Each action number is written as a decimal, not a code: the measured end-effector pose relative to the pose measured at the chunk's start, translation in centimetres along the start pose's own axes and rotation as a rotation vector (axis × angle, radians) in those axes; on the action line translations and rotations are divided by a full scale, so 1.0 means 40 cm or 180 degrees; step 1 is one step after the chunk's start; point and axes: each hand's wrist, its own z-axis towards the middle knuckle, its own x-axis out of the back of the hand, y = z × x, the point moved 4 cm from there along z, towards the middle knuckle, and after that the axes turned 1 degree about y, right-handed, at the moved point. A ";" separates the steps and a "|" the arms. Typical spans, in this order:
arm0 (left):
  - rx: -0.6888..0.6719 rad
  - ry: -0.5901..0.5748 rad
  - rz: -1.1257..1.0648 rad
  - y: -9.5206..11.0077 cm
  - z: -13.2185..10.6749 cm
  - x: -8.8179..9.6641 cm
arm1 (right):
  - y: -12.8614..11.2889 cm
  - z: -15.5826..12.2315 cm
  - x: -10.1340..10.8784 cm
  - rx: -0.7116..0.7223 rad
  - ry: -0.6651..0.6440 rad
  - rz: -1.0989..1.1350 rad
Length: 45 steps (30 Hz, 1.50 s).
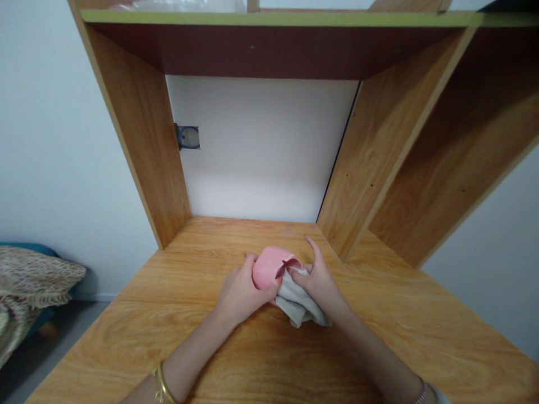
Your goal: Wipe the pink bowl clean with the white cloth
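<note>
A pink, rounded, hollow container [269, 264] is held above the wooden desk, tilted with its opening toward the right. My left hand [242, 289] wraps round its left side, the thumb near the rim. My right hand [318, 280] pinches a light grey cloth [297, 300] at the opening, with part of the cloth at the rim and the rest hanging below. The index finger of that hand points up, away from the cloth. The inside of the container is mostly hidden, so its exact kind cannot be told.
The wooden desktop [189, 348] spreads under both hands. Upright side panels [138, 134] and a shelf with a yellow-green edge [273, 18] frame the white back panel [265, 146]. An open socket cutout [188, 137] is at the back left. A fringed blanket [33, 275] lies at the far left.
</note>
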 end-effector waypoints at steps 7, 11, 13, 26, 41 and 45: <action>0.0142 -0.0043 -0.0135 -0.015 0.006 -0.009 | -0.008 -0.001 0.008 0.0169 0.0084 -0.0338; 0.0175 0.0021 -0.0212 -0.033 0.016 -0.011 | 0.011 0.005 0.003 0.0100 0.0059 -0.0286; 0.0233 0.0107 -0.0297 -0.045 0.021 -0.011 | 0.022 0.008 0.002 0.0056 0.0048 -0.0245; 0.1029 0.0493 -0.2080 -0.146 0.071 -0.010 | 0.015 0.001 -0.007 -0.0047 -0.0326 -0.0130; 0.1134 0.0463 -0.3419 -0.137 0.074 -0.016 | 0.076 0.052 0.083 0.0075 0.0012 -0.1911; 0.1199 0.0401 -0.3521 -0.137 0.071 -0.020 | 0.068 0.040 0.044 0.0237 -0.0168 -0.1158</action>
